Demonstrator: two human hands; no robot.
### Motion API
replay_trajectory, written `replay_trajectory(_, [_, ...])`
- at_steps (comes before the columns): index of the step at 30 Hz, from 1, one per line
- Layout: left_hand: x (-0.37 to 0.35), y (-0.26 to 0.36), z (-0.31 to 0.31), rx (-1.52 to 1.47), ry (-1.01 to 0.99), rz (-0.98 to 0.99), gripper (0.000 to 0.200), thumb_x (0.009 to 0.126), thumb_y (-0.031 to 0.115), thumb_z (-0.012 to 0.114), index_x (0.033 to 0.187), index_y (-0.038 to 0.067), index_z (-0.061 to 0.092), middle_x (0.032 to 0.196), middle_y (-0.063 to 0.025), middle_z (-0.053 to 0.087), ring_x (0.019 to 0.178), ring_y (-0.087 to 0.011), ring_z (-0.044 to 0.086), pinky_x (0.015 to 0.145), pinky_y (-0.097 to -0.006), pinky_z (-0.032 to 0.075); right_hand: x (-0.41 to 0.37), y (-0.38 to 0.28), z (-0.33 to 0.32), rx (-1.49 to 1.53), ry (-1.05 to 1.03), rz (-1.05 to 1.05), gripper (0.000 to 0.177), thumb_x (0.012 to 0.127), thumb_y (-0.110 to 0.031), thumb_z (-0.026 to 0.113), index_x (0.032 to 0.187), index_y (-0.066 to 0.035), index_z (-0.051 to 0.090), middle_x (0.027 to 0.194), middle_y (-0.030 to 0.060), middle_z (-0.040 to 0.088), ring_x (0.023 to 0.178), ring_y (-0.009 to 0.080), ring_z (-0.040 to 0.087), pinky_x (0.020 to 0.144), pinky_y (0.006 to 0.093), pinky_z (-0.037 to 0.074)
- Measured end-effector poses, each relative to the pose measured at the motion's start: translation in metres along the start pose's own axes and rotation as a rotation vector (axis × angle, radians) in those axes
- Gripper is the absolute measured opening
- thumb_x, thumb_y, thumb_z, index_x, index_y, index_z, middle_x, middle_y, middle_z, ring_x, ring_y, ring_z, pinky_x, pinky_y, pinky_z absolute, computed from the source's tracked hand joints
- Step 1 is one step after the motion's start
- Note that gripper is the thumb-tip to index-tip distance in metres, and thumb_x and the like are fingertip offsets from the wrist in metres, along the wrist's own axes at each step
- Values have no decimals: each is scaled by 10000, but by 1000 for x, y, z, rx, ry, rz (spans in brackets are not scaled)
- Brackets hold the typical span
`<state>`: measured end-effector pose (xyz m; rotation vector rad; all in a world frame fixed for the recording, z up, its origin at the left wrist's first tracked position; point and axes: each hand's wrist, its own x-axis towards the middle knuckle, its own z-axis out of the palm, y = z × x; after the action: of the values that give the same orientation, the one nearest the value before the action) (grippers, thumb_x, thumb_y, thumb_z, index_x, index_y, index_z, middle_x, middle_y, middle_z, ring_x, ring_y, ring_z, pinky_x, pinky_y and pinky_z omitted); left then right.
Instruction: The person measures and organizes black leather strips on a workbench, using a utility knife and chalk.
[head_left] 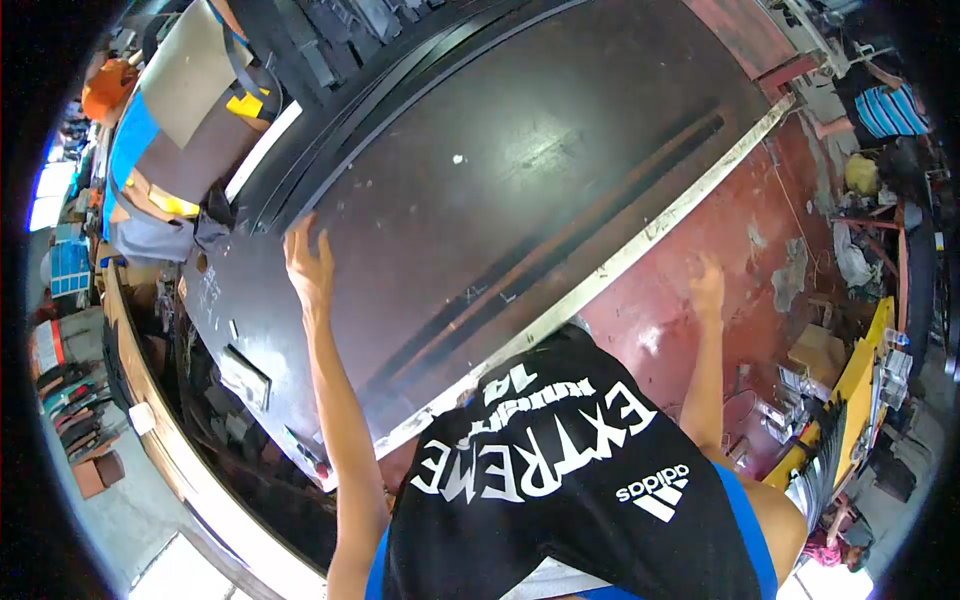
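Note:
My left hand [308,265] is over the left part of a dark tabletop [450,230], its fingers apart and nothing in its grasp. Its fingertips come right up to the edge of long black strips [375,140] that lie along the far side of the table. Out to the right, my right hand [708,285] hangs over the red floor [640,330], slightly blurred, with loosely spread fingers and no object in it. Between that hand and the tabletop runs the pale table edge [610,268].
A notebook-like flat item [245,378] lies at the table's left end. Bags and stacked sheets [190,90] sit at the far left. Another person in a striped shirt [890,110] is at the far right, near a yellow board [865,370]. A cardboard box [815,352] stands on the floor.

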<state>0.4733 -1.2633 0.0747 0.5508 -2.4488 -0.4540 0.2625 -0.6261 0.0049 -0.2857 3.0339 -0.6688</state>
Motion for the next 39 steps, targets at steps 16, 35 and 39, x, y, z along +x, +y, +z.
replay_trajectory(16, [-292, -10, -105, 102, -231, -216, 319, 776, 170, 780, 1074, 70, 723, 1094, -144, 659, 1054, -349, 611, 921, -446, 483, 72, -163, 66, -173, -479, -779, 887, 713, 71, 697, 1496, -263, 449, 1550, 210, 370, 1323, 433, 452, 1100, 503, 379])
replay_trajectory(35, [-343, -40, -155, 436, 206, -482, 342, 845, 172, 674, 1186, 145, 674, 1173, -118, 632, 1142, -316, 563, 966, -495, 406, 85, -163, 53, -347, -435, -784, 748, 823, -25, 725, 1484, -235, 442, 1492, 196, 426, 1289, 417, 493, 1055, 470, 445])
replay_trajectory(39, [-417, -93, -206, 797, 254, -888, 523, 863, 410, 708, 1286, 121, 603, 1298, -178, 550, 1179, -385, 535, 945, -545, 441, 81, -164, 54, -332, -440, -749, 721, 842, -28, 709, 1480, -235, 443, 1500, 216, 417, 1291, 432, 489, 1069, 466, 432])
